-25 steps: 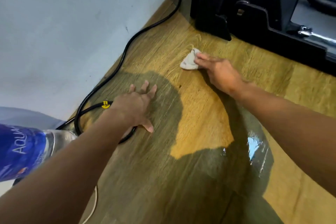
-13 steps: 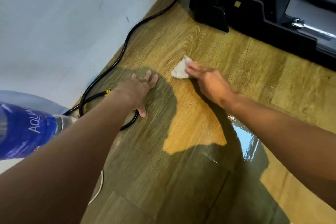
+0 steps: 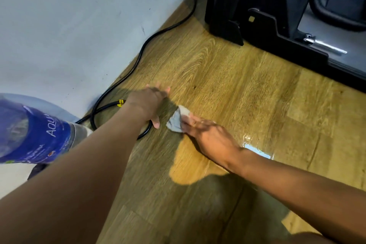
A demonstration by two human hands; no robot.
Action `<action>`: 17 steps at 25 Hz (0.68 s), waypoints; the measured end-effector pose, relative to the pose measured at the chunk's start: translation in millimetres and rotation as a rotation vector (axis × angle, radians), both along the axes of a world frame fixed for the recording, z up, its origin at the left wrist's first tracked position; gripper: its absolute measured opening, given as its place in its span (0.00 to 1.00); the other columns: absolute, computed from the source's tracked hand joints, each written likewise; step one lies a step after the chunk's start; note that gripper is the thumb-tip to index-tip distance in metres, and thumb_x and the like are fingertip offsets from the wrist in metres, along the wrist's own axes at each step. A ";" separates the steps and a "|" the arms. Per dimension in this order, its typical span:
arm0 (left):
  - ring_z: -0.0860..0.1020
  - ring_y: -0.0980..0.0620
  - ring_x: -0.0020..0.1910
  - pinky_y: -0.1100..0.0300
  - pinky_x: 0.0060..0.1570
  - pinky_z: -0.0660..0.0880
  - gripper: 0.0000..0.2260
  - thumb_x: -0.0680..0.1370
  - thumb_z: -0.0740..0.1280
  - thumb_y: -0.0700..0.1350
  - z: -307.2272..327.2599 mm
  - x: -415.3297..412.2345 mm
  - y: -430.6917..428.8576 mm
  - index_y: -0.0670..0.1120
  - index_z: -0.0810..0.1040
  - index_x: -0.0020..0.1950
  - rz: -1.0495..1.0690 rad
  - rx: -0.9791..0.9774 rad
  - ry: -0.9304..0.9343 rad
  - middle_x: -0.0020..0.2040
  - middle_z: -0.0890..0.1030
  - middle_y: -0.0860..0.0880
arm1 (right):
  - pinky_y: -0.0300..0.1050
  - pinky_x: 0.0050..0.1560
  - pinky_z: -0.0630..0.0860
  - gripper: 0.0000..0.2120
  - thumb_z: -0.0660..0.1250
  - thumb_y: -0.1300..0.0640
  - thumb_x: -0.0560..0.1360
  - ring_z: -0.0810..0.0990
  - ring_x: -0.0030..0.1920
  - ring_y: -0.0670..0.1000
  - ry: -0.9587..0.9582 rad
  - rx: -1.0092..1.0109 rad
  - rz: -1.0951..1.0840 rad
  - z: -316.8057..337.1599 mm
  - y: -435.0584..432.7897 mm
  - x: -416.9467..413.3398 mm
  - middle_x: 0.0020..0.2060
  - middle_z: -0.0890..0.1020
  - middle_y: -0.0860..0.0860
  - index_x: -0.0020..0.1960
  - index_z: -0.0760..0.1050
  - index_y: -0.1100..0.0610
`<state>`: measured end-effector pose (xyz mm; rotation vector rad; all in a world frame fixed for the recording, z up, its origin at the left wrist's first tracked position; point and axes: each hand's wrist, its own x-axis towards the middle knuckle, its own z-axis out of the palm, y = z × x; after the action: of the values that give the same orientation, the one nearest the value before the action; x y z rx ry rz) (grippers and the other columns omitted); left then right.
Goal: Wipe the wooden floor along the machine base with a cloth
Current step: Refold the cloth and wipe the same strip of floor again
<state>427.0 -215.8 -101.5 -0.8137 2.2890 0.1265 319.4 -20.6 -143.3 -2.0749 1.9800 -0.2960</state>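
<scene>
A: Where does the cloth (image 3: 176, 120) lie from the right hand (image 3: 210, 136)?

B: Under its fingertips, pressed flat to the wooden floor (image 3: 227, 77), well apart from the machine base (image 3: 277, 31), which lies up and to the right (so the next stroke likely runs that way).

A: And the left hand (image 3: 148, 103)?

B: Spread flat on the floor just beside the cloth, bracing. The right is the one working.

A: The cloth itself?

B: Small, pale grey, crumpled, roughly triangular.

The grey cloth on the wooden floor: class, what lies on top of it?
The right hand's fingertips press on the small grey cloth; its far end stays uncovered. The part beneath the fingers is hidden, as is the wooden floor under it.
</scene>
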 end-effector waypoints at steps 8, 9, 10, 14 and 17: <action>0.59 0.42 0.74 0.44 0.66 0.67 0.52 0.64 0.78 0.56 -7.0 8.4 -16.5 0.60 0.45 0.77 0.049 0.056 0.034 0.78 0.51 0.51 | 0.50 0.67 0.69 0.23 0.56 0.63 0.79 0.68 0.70 0.52 -0.072 0.167 0.085 -4.1 -38.7 -13.8 0.72 0.67 0.51 0.72 0.66 0.50; 0.59 0.43 0.74 0.45 0.66 0.67 0.52 0.65 0.77 0.56 -7.2 7.6 -19.2 0.60 0.45 0.77 0.055 0.058 0.026 0.78 0.51 0.52 | 0.51 0.66 0.70 0.24 0.57 0.65 0.78 0.68 0.70 0.51 -0.048 0.105 -0.038 -2.8 -51.5 -19.3 0.73 0.66 0.50 0.72 0.66 0.50; 0.58 0.44 0.75 0.45 0.66 0.66 0.51 0.66 0.77 0.56 -7.9 6.5 -22.1 0.60 0.45 0.77 0.055 0.062 0.009 0.78 0.49 0.54 | 0.52 0.66 0.70 0.26 0.57 0.67 0.76 0.66 0.71 0.51 -0.050 0.040 -0.138 -2.1 -60.1 -16.9 0.73 0.64 0.50 0.72 0.66 0.51; 0.54 0.46 0.76 0.48 0.70 0.61 0.51 0.67 0.77 0.51 -7.9 1.9 -30.0 0.59 0.43 0.77 0.034 0.117 -0.037 0.78 0.44 0.54 | 0.54 0.61 0.75 0.25 0.62 0.68 0.74 0.69 0.70 0.56 -0.095 -0.057 0.071 -14.7 -49.0 17.6 0.72 0.66 0.52 0.69 0.69 0.54; 0.54 0.47 0.76 0.50 0.69 0.60 0.52 0.66 0.78 0.52 -4.7 1.8 -31.6 0.58 0.44 0.77 0.001 0.100 -0.068 0.78 0.46 0.54 | 0.49 0.59 0.76 0.26 0.64 0.65 0.75 0.71 0.68 0.51 0.020 -0.044 0.198 -19.3 -63.0 -20.5 0.72 0.66 0.48 0.70 0.68 0.49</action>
<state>428.8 -247.4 -106.2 -0.7563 2.1995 0.2091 298.9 -83.7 -162.7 -2.2878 1.7744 -0.2821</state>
